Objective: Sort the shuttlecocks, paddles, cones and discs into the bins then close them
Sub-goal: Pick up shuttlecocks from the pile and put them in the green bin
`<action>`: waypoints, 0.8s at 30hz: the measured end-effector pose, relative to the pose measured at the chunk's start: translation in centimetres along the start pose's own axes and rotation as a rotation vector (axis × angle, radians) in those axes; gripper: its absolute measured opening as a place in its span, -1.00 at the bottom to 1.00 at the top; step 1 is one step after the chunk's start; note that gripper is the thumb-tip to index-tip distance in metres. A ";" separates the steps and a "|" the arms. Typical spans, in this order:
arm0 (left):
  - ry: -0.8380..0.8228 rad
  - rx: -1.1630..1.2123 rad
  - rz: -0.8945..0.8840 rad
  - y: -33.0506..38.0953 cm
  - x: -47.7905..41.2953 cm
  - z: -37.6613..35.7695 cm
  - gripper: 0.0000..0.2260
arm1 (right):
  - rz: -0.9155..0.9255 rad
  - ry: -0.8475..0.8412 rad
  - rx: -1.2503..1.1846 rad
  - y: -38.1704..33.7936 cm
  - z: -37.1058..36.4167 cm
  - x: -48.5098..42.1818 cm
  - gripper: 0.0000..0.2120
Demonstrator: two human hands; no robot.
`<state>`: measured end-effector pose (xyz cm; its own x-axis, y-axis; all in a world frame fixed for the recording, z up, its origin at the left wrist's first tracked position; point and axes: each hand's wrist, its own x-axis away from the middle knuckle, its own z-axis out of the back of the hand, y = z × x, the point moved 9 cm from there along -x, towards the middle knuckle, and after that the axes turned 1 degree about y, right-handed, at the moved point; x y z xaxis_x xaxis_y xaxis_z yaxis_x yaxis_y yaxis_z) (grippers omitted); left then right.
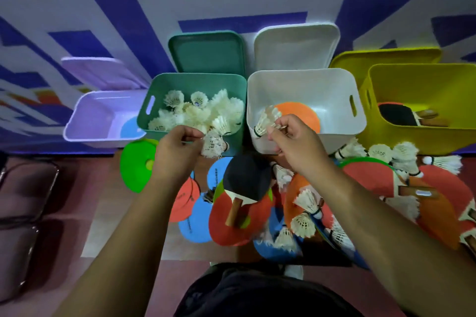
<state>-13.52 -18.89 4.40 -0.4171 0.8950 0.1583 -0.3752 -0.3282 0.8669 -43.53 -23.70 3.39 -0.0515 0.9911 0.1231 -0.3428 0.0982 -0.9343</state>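
The bins (334, 95) and their lids (206, 54) are smooth moulded plastic with a soft sheen. The shuttlecocks (190, 113) are white feather, ragged at the edges, on smooth white bases. The paddle (247, 177) has a matt black rubber face and a bare wooden handle (233, 211). The discs (198, 224) look thin, smooth and matt; the green cone (136, 167) is glossier plastic.

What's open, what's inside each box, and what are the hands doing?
Purple bin: open, blue disc inside.
Green bin: open, piled with shuttlecocks.
White bin: open, orange cone inside.
Yellow bin: open, paddle inside.
Left hand: pinching a shuttlecock.
Right hand: pinching a second shuttlecock.
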 end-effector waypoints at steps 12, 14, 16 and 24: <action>0.039 0.200 0.084 -4.0 -7.2 7.3 -0.92 | -0.052 -0.071 0.044 -3.7 -8.8 -3.6 -0.87; 0.010 0.203 0.072 -3.7 -8.7 7.2 -0.93 | -0.061 -0.051 0.049 -4.0 -9.4 -4.1 -0.87; -0.015 0.207 0.056 -3.5 -10.3 7.1 -0.94 | -0.077 -0.028 0.061 -4.1 -9.9 -4.6 -0.87; 0.002 0.351 0.157 -5.9 -17.4 8.7 -0.95 | -0.162 0.062 0.077 -3.8 -11.8 -6.0 -0.91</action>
<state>3.10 -29.92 0.64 -0.4492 0.8410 0.3016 -0.0006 -0.3379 0.9412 -30.83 -28.94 2.25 0.0671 0.9666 0.2473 -0.4126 0.2526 -0.8752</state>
